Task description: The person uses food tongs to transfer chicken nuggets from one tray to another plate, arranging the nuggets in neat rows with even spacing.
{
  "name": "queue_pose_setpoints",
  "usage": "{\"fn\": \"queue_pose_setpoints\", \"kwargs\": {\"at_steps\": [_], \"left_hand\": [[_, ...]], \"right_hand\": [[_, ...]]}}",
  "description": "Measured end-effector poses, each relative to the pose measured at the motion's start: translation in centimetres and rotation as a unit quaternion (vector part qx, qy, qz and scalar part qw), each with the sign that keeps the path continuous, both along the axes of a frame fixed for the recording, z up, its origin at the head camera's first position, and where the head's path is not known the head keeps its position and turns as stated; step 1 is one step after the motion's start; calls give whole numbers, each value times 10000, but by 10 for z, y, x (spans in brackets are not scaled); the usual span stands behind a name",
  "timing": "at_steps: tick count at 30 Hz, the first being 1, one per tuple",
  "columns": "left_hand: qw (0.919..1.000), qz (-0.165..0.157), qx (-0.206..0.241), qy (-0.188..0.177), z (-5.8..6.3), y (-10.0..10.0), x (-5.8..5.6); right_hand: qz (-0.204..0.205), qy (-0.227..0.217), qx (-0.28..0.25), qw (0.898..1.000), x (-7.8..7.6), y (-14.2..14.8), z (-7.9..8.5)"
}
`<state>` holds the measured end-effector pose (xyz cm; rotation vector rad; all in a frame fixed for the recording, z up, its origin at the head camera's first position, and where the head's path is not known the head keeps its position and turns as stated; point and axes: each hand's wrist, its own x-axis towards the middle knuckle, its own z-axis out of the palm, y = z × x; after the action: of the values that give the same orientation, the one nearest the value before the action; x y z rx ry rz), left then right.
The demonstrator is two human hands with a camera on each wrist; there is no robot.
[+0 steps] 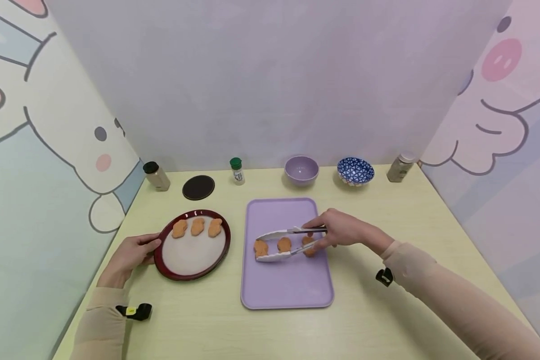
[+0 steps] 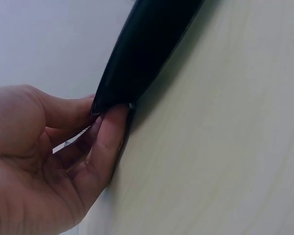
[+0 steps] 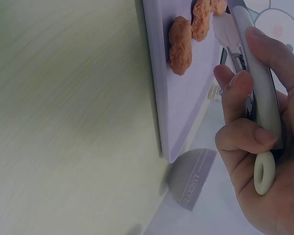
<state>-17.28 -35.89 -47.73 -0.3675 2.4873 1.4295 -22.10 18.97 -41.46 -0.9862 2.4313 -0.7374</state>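
My right hand (image 1: 337, 229) grips a pair of tongs (image 1: 292, 231) over the purple tray (image 1: 288, 287). Their white tips stand on either side of the leftmost chicken nugget (image 1: 261, 248); whether they touch it I cannot tell. Two more nuggets, a middle one (image 1: 284, 244) and a right one (image 1: 309, 246), lie in a row on the tray. With thumb and fingers, my left hand (image 1: 132, 254) pinches the rim of a dark red plate (image 1: 161, 264) with a pale centre. Three nuggets (image 1: 197, 226) sit along the plate's far side. In the left wrist view the plate's dark underside (image 2: 137, 54) shows.
Along the back stand a black-capped jar (image 1: 157, 177), a black disc (image 1: 198, 187), a green-capped shaker (image 1: 237, 171), a purple bowl (image 1: 302, 171), a blue patterned bowl (image 1: 355, 171) and a white-capped jar (image 1: 400, 168). Walls close the table's back and sides.
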Motion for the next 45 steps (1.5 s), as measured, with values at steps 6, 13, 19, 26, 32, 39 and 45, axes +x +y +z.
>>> {"fn": "queue_pose_setpoints", "kwargs": {"at_steps": [6, 13, 19, 26, 32, 39, 45], "left_hand": [[10000, -4, 26, 18, -1, 0, 2], [9999, -24, 110, 17, -1, 0, -1], [10000, -23, 78, 8, 1, -1, -1], [9999, 16, 98, -55, 1, -2, -2], [9999, -38, 81, -69, 1, -3, -4], [10000, -10, 44, -54, 2, -2, -4], [10000, -15, 52, -34, 0, -1, -4]], "right_hand": [[180, 97, -275, 9994, -3, -8, 2], [524, 918, -551, 9929, -8, -53, 16], [424, 656, -405, 9961, -6, -126, 20], [193, 221, -314, 9991, 3, -193, 13], [382, 809, -162, 9959, 7, -215, 5], [288, 840, -197, 9959, 13, -225, -4], [166, 917, -39, 9956, 19, -229, -7]]}}
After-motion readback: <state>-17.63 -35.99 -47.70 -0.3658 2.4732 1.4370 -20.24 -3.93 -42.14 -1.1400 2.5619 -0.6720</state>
